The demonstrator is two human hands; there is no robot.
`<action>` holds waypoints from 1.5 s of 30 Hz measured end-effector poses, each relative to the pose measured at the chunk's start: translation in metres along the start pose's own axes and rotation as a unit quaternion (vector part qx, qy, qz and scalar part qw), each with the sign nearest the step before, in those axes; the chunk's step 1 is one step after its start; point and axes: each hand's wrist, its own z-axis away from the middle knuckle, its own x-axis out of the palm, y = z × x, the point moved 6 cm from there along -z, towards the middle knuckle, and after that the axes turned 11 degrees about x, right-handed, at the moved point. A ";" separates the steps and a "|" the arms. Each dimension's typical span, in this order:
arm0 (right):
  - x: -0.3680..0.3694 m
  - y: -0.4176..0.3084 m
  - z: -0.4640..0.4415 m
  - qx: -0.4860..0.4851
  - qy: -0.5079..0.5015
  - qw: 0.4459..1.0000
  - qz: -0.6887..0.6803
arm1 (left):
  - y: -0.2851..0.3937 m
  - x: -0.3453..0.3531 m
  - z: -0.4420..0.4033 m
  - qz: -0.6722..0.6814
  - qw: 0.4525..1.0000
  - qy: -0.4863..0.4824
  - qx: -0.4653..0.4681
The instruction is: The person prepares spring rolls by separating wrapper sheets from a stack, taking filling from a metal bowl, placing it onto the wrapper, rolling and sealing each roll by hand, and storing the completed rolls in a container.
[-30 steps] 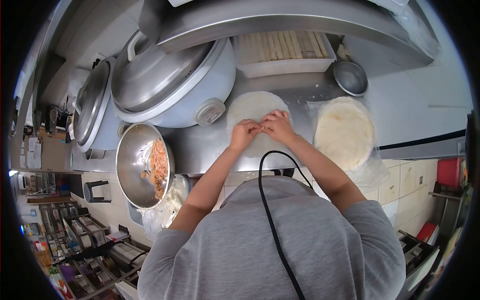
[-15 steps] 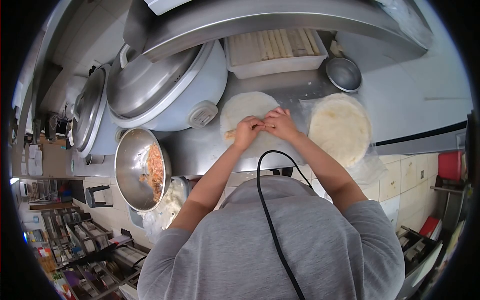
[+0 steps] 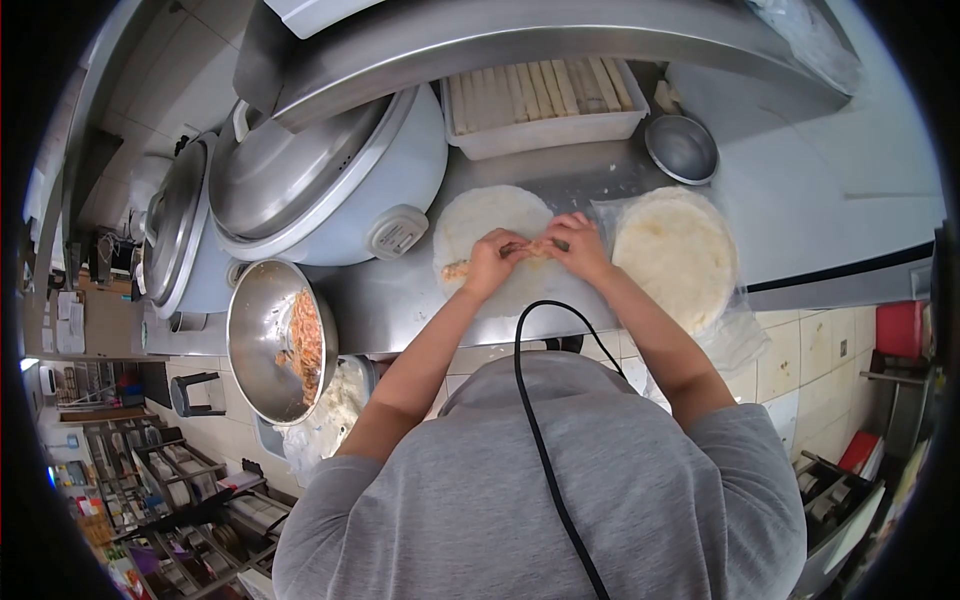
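Note:
A round, thin wrapper (image 3: 482, 212) lies flat on the steel counter. Across its lower part runs a line of orange-pink filling (image 3: 456, 271), showing left of my left hand and between the hands. My left hand (image 3: 491, 262) is closed, fingertips pinching the filling near the middle. My right hand (image 3: 581, 247) has its fingers bent around the filling's right end. A stack of pale round wrappers (image 3: 672, 258) rests on plastic right of my right hand. More filling (image 3: 304, 340) clings to one side of a large steel bowl (image 3: 258, 330) at left.
A white tray (image 3: 550, 140) of pale rolls stands at the back, beside a small metal bowl (image 3: 682, 149). Two big lidded cookers (image 3: 400, 175) crowd the left. A steel shelf (image 3: 560, 45) overhangs the counter. A black cable (image 3: 545, 450) hangs over my shirt.
My right hand has moved slightly right, away from my left. More filling now shows between the hands. The whole view has shifted a little.

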 end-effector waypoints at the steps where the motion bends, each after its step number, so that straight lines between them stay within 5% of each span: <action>1: -0.009 -0.010 0.000 0.000 0.027 1.000 -0.004 | 0.002 0.000 0.000 0.000 1.000 0.000 0.000; 3: -0.010 -0.018 -0.003 0.001 0.053 0.999 -0.008 | 0.001 0.001 0.000 0.021 0.999 0.010 -0.029; 5: 0.020 -0.012 -0.007 -0.023 -0.041 0.995 0.093 | -0.004 0.007 0.002 0.008 0.999 0.008 -0.033; 12: 0.005 -0.012 -0.007 -0.052 0.010 0.994 0.093 | 0.006 0.005 -0.005 -0.002 1.000 0.025 -0.017; 39: -0.023 0.008 0.000 -0.047 -0.005 0.999 -0.010 | -0.004 0.050 -0.019 -0.092 0.990 -0.037 0.101; 42: -0.026 0.011 -0.001 -0.011 -0.044 0.999 -0.030 | -0.005 0.052 -0.018 -0.116 0.987 -0.062 0.093; 45: -0.045 0.004 -0.006 0.012 0.035 0.997 -0.068 | -0.004 0.044 -0.021 -0.086 0.995 -0.036 0.033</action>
